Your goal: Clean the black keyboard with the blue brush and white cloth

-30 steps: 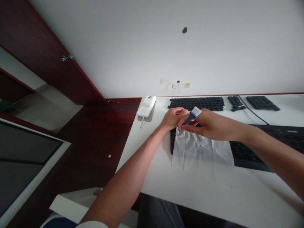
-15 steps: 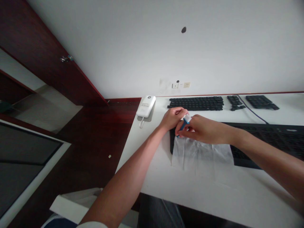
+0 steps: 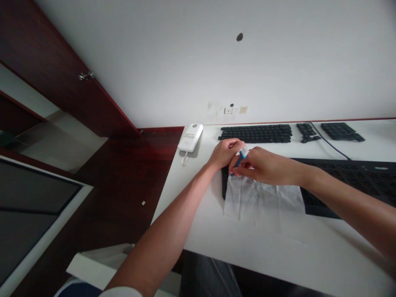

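Closely pinched between the thumb and fingers of the right hand (image 3: 262, 166), a small blue brush (image 3: 239, 159) slants with its white bristles (image 3: 244, 151) uppermost, its lower end pointing down toward the edge of a thin white sheet (image 3: 262, 200). Just beside it, the left hand (image 3: 225, 154) lies with its fingers curled in toward the bristles; whether those fingers grip anything, I cannot tell, since their undersides are hidden.

Beneath both hands, the sheet covers the left part of a black keyboard (image 3: 355, 175), and its creased lower portion spreads onto the white table (image 3: 247, 247). A dark corner of the keyboard shows at the sheet's left, while the long right part runs out past the right forearm.

Behind the keyboard, three groups of black keys (image 3: 256, 134) sit in rows near the wall (image 3: 154, 62), and a dark cable (image 3: 336, 150) passes between the middle and right groups. Left of the hands, near the table's edge, lies a white device (image 3: 190, 138) with a short looped strap.

Farther off, sockets (image 3: 244, 109) are set low in the wall, and a dark red door (image 3: 62, 62) stands over the reddish-brown floor (image 3: 123, 185).
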The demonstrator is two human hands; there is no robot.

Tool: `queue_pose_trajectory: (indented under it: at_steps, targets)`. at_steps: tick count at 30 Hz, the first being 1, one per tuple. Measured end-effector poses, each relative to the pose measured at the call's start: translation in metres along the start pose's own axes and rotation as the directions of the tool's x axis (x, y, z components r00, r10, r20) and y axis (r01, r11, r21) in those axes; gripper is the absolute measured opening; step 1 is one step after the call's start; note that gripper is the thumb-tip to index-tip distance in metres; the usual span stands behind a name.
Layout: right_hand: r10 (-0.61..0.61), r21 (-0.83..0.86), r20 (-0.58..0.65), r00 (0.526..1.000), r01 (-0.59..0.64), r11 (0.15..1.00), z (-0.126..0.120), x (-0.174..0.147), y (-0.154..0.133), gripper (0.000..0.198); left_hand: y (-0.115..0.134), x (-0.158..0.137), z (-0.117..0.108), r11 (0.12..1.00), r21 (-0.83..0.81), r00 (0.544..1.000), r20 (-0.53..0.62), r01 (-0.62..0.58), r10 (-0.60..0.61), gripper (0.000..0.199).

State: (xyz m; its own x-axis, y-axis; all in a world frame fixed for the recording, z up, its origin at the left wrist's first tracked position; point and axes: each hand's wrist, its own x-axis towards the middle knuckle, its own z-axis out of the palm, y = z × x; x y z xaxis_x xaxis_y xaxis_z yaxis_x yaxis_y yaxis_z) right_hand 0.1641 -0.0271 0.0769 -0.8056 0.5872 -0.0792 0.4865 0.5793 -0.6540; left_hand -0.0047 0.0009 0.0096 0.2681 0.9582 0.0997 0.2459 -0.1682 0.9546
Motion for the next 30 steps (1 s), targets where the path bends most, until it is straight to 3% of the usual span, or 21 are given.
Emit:
queue_pose_trajectory:
  at_steps: [11, 16, 30]
  targets:
    - [0.01, 0.086, -0.007, 1.0, -0.01, 0.996, 0.012, 0.005, 0.004, 0.026, -0.003, 0.002, -0.002, 0.999, -0.042, 0.999, 0.033, -0.031, 0.032, 0.033]
    - [0.006, 0.044, 0.013, 1.0, -0.006, 0.999, 0.01, 0.002, 0.005, 0.023, -0.003, 0.002, -0.002, 1.0, -0.02, 1.0, 0.028, 0.015, -0.014, 0.034]
    - [-0.01, 0.063, -0.012, 1.0, 0.011, 0.998, 0.01, 0.002, 0.005, 0.024, -0.008, 0.002, -0.001, 0.995, -0.074, 0.997, 0.031, -0.063, 0.065, 0.036]
